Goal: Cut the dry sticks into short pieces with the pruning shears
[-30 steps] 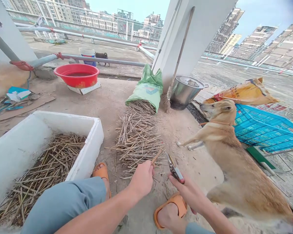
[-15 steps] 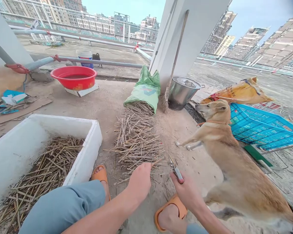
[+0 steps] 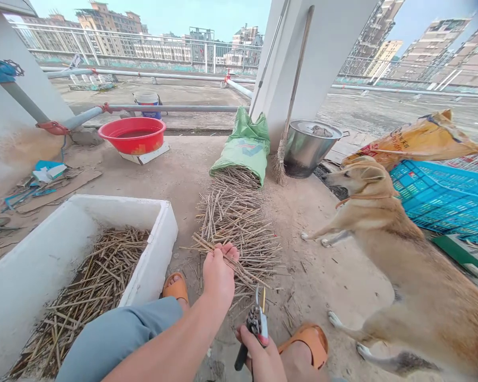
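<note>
My left hand is closed around a few thin dry stalks, which stick out on both sides of the fingers. It is just over the near part of a long heap of dry stalks. Lower and to the right, my right hand grips pruning shears with a dark handle. Their tips point away from me, slightly apart. The heap reaches back to the mouth of a green woven sack, where more stalks show. At left, a white foam box holds many cut stalks.
A tan dog stands close on my right. Behind it are a blue crate and a yellow sack. Farther back are a metal pot, a broom and a red basin. My sandalled feet flank the heap's near end.
My left hand has moved up and left over the heap, and stalks now show in it. My right hand with the shears has moved down and left. The view has turned left.
</note>
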The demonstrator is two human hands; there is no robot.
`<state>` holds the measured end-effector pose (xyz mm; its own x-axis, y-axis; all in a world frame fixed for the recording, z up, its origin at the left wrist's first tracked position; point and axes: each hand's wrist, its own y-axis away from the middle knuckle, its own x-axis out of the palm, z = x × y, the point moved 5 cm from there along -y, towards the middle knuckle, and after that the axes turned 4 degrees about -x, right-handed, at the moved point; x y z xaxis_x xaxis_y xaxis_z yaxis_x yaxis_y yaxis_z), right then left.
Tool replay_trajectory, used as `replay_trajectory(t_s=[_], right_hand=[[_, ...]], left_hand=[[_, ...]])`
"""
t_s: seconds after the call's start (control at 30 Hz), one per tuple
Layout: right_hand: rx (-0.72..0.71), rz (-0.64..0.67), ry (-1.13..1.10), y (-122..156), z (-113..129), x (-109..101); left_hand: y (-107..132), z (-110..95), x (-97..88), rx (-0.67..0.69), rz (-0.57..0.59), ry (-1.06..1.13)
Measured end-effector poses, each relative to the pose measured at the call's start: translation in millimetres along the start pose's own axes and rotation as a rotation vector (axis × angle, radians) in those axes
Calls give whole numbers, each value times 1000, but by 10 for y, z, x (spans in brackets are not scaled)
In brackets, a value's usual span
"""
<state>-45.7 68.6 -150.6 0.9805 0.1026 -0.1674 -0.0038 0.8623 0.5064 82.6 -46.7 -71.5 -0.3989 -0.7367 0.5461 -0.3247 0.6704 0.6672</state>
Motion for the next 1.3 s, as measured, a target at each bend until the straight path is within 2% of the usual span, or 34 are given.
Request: replay_trajectory(t_s=[0.13, 0.27, 0.53, 0.67, 0.73, 0.9, 1.0, 1.13, 1.3], right_hand=[[58, -85, -122, -100, 294, 117], [65, -123, -203, -133, 483, 130], [102, -110, -198, -287, 368, 141], [107, -119, -193, -312, 362, -24], [48, -43, -141, -282, 429, -200], [-192, 317, 190, -99, 707, -660], [-287, 444, 376, -8, 883, -798], [-323, 485, 501, 30, 1023, -816], [-331, 447, 606, 26, 990, -812]], left_hand=[[58, 66, -31, -21, -19, 1], [53, 102, -49, -11, -8, 3], [48, 118, -72, 40, 12, -51], [64, 91, -47, 3, -20, -37], [72, 71, 10, -56, 20, -58], [169, 96, 167, -295, 221, -238], [250, 146, 208, -383, 352, -354], [281, 202, 201, -407, 436, -445], [271, 240, 186, -419, 447, -506]])
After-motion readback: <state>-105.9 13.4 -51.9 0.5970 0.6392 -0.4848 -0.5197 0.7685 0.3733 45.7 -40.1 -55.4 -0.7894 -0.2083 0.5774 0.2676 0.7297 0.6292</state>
